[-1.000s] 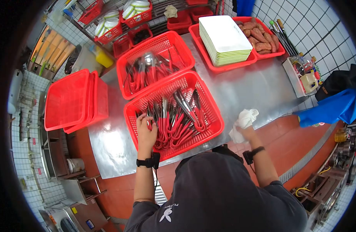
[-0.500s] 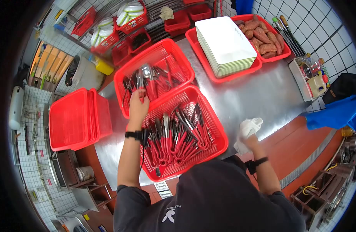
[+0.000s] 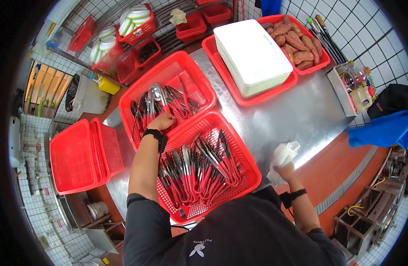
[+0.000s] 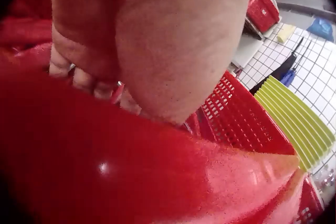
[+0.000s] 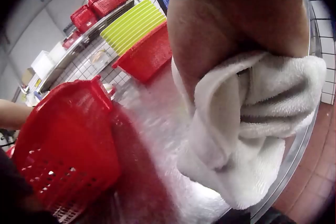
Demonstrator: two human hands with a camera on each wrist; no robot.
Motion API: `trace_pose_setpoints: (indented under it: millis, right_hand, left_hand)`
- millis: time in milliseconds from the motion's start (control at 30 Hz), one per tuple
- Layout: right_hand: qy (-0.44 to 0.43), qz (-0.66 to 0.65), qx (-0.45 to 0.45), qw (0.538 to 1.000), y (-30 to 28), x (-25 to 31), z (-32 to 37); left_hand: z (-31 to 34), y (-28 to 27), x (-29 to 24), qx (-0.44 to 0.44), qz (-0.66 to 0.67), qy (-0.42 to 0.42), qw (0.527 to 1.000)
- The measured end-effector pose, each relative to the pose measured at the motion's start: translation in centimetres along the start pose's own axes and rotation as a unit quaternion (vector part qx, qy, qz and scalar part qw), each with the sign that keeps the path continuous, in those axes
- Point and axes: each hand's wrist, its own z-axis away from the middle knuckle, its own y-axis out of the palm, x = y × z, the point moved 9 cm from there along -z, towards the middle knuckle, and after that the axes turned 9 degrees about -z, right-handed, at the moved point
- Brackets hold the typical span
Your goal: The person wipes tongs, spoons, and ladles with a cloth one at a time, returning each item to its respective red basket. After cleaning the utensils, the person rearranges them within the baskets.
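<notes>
My left hand [image 3: 162, 121] is at the near side of the far red basket [image 3: 205, 91], fingers curled around a red handle among the tongs [image 3: 179, 107] and a ladle [image 3: 155, 91]. In the left wrist view the hand [image 4: 142, 45] hangs behind a red rim, fingertips partly hidden and a bit of red showing between the fingers. The near basket [image 3: 250, 168] holds many red-handled tongs [image 3: 197, 173]. My right hand [image 3: 284, 171] grips a crumpled white cloth [image 3: 283, 155] over the table's edge; in the right wrist view the cloth [image 5: 247, 124] bunches beneath the palm.
Stacked empty red bins [image 3: 75, 155] stand at the left. White plates [image 3: 252, 53] fill a red tray at the back, beside a bin of sweet potatoes [image 3: 297, 42]. A box of bottles [image 3: 352, 88] is at the table's [image 3: 297, 106] right edge; racks [image 3: 168, 35] stand behind.
My left hand has moved from the near basket's left side up into the far basket, then slightly back toward its near rim. The right hand still holds the cloth. The head view has shifted.
</notes>
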Motion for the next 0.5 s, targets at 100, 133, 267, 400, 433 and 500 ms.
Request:
trace_pose_setpoints:
  millis: [100,133,267,400,433,500]
  right_hand:
    - [-0.063,-0.007,0.000,0.998,0.1,0.1,-0.5]
    - [-0.067,-0.007,-0.001,0.998,0.0,0.5,-0.4]
    - [-0.079,-0.013,0.003,0.997,0.3,0.1,-0.7]
    - [-0.116,-0.034,0.000,0.993,0.2,1.0,-0.6]
    - [-0.125,-0.035,0.000,0.992,0.2,1.6,-0.4]
    - [-0.086,-0.030,-0.003,0.996,0.0,1.7,0.1]
  left_hand:
    - [2.3,-2.2,-1.0,-0.067,0.056,0.009,0.996]
    - [4.4,-4.3,-2.0,-0.111,0.072,-0.026,0.991]
    - [8.7,-8.0,-1.5,-0.270,0.088,-0.026,0.958]
    - [18.9,-11.1,-5.6,-0.417,0.165,-0.030,0.893]
    - [21.2,-10.9,-6.2,-0.425,0.164,-0.032,0.890]
    - [26.4,-9.7,-7.1,-0.488,0.237,0.005,0.840]
